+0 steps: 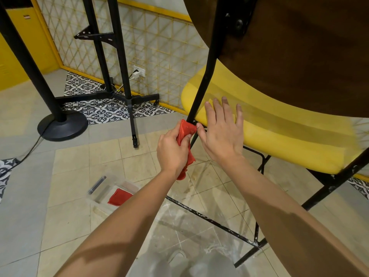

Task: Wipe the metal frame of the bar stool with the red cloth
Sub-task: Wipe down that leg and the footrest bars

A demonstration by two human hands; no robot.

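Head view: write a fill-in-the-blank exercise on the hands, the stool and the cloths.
1. The left hand grips a cloth coloured ____.
2. The right hand lies flat on the stool's ____ seat.
3. A spare cloth lies in a clear box on the ____.
Missing words: red; yellow; floor.

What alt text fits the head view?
The left hand grips a red cloth against the bar stool's black metal frame, while the right hand rests on the yellow seat. A second red cloth lies in a clear tray on the floor.
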